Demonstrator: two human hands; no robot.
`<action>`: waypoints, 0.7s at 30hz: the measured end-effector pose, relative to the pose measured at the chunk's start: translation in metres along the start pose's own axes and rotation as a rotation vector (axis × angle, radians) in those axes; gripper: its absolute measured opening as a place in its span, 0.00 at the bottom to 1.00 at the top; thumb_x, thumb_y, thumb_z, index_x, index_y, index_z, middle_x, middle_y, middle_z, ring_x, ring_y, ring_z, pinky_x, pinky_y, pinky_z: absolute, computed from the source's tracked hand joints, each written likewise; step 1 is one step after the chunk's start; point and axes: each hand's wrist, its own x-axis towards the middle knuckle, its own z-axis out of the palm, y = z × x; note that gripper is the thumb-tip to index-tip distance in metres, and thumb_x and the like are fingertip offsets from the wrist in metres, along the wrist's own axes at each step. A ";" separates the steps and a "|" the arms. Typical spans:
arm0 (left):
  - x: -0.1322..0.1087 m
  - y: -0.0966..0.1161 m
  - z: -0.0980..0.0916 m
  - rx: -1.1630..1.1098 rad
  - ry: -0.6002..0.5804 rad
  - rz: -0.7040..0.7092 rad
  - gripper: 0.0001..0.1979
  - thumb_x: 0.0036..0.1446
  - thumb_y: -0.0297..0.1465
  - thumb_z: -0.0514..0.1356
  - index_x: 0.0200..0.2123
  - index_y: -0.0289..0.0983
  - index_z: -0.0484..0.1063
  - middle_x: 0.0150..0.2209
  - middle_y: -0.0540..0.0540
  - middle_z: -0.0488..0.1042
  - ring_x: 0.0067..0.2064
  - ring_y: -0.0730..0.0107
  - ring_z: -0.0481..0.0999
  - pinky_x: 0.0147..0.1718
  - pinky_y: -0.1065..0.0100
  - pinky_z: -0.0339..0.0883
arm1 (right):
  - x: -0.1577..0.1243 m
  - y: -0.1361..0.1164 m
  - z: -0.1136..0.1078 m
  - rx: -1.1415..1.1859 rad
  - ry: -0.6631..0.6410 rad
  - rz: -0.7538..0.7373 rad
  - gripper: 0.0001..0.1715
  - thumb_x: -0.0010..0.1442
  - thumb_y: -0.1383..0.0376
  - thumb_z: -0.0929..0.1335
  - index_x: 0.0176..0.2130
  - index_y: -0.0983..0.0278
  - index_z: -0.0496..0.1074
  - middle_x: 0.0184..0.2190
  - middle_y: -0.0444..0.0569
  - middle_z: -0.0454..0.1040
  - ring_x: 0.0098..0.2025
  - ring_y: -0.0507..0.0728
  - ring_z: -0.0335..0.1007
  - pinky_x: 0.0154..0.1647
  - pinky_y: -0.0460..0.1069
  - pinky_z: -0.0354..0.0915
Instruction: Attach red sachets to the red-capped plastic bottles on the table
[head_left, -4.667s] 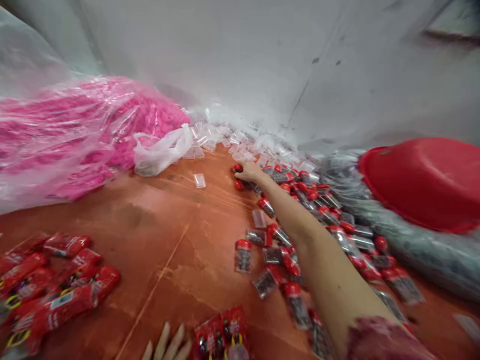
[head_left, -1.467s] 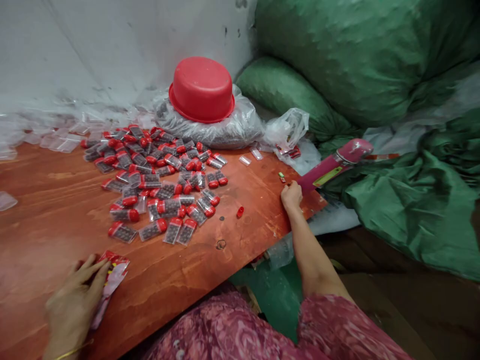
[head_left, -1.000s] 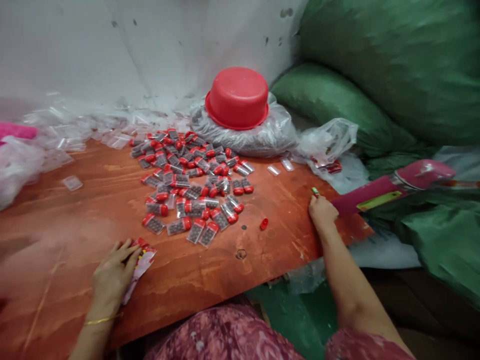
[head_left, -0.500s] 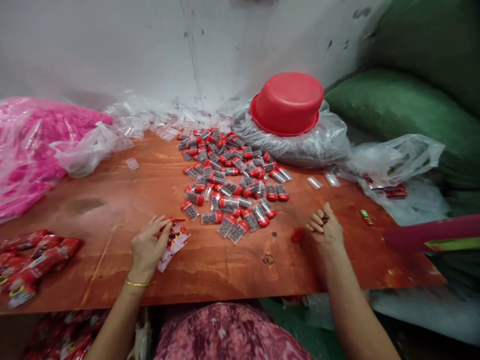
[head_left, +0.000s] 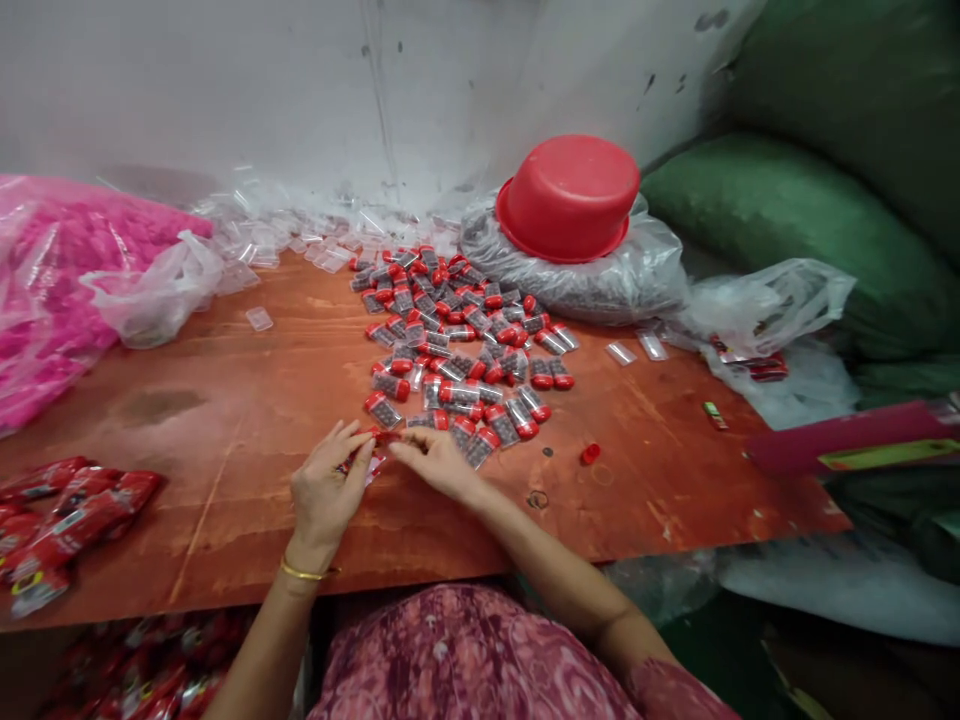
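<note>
My left hand [head_left: 328,490] and my right hand [head_left: 433,460] meet at the near middle of the orange-brown table [head_left: 247,400]. Between them lies a small red printed packet [head_left: 369,452]; the left fingers pinch its left end and the right fingertips press on its right end. Just beyond the hands spreads a heap of small clear vials with red caps [head_left: 457,340], filled with dark bits. One loose red cap [head_left: 590,453] lies to the right of my right hand.
A red basin [head_left: 568,195] sits upside down on a clear bag of dark pieces. Pink-filled plastic bags [head_left: 67,270] at left, red packets [head_left: 60,515] near left, empty clear pouches [head_left: 300,235] along the wall, green sacks [head_left: 810,200] and a pink tool [head_left: 847,438] at right.
My right hand came back from the right side of the table to the packet under my left hand. The view swung left from the green sacks to the table's middle.
</note>
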 end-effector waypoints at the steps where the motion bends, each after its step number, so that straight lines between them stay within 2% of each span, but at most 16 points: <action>1: 0.000 0.002 -0.001 0.004 -0.007 0.009 0.12 0.56 0.36 0.58 0.37 0.37 0.78 0.44 0.39 0.78 0.51 0.56 0.75 0.52 0.54 0.67 | 0.001 0.002 0.009 -0.025 -0.017 -0.034 0.15 0.51 0.55 0.68 0.27 0.65 0.73 0.23 0.41 0.70 0.25 0.48 0.61 0.27 0.44 0.58; 4: 0.000 0.007 -0.003 0.001 -0.018 0.010 0.12 0.56 0.36 0.57 0.36 0.37 0.79 0.44 0.39 0.78 0.51 0.54 0.74 0.51 0.53 0.67 | 0.002 0.007 0.018 -0.077 -0.027 -0.093 0.16 0.54 0.56 0.65 0.26 0.65 0.73 0.22 0.43 0.71 0.26 0.50 0.63 0.30 0.45 0.59; 7: -0.002 0.011 -0.004 -0.054 -0.039 -0.068 0.12 0.55 0.37 0.57 0.35 0.38 0.79 0.44 0.39 0.78 0.51 0.54 0.74 0.52 0.53 0.65 | 0.001 0.008 0.014 -0.128 -0.020 -0.129 0.16 0.55 0.57 0.64 0.25 0.65 0.72 0.22 0.43 0.72 0.26 0.51 0.64 0.30 0.46 0.60; 10: -0.005 0.016 -0.004 -0.149 0.008 -0.333 0.17 0.51 0.40 0.61 0.42 0.39 0.77 0.46 0.39 0.77 0.49 0.54 0.75 0.51 0.54 0.66 | -0.001 0.005 0.008 -0.198 0.001 -0.157 0.17 0.56 0.58 0.64 0.22 0.65 0.71 0.21 0.44 0.71 0.25 0.51 0.64 0.29 0.46 0.60; 12: -0.008 0.019 -0.003 -0.313 -0.008 -0.540 0.22 0.47 0.44 0.63 0.43 0.37 0.75 0.43 0.39 0.78 0.44 0.56 0.77 0.46 0.57 0.69 | -0.002 0.002 0.007 -0.232 0.040 -0.181 0.17 0.57 0.59 0.64 0.21 0.64 0.70 0.20 0.45 0.71 0.24 0.51 0.64 0.28 0.45 0.59; 15: -0.014 0.025 0.001 -0.586 -0.167 -0.706 0.24 0.42 0.48 0.64 0.35 0.34 0.77 0.33 0.42 0.79 0.36 0.60 0.77 0.37 0.62 0.71 | -0.005 0.001 0.012 -0.258 0.083 -0.231 0.18 0.58 0.59 0.63 0.22 0.64 0.69 0.20 0.45 0.70 0.24 0.51 0.63 0.27 0.45 0.59; 16: -0.016 0.028 0.002 -0.627 -0.186 -0.736 0.23 0.41 0.48 0.64 0.31 0.33 0.77 0.29 0.43 0.79 0.33 0.62 0.76 0.34 0.64 0.70 | -0.006 0.001 0.015 -0.269 0.086 -0.252 0.18 0.58 0.58 0.63 0.22 0.63 0.69 0.20 0.45 0.70 0.24 0.50 0.63 0.26 0.45 0.59; 18: -0.020 0.032 0.006 -0.660 -0.126 -0.762 0.21 0.40 0.47 0.65 0.26 0.33 0.76 0.25 0.45 0.77 0.30 0.66 0.74 0.32 0.67 0.69 | -0.008 0.004 0.021 -0.304 0.101 -0.287 0.21 0.59 0.56 0.62 0.20 0.63 0.65 0.18 0.43 0.66 0.23 0.50 0.60 0.25 0.45 0.57; 21: -0.027 0.037 0.010 -0.709 -0.012 -0.740 0.17 0.43 0.43 0.65 0.24 0.33 0.75 0.24 0.48 0.75 0.29 0.69 0.72 0.33 0.68 0.67 | -0.013 0.009 0.026 -0.353 0.130 -0.281 0.25 0.60 0.54 0.59 0.17 0.62 0.57 0.15 0.40 0.57 0.20 0.48 0.54 0.23 0.45 0.53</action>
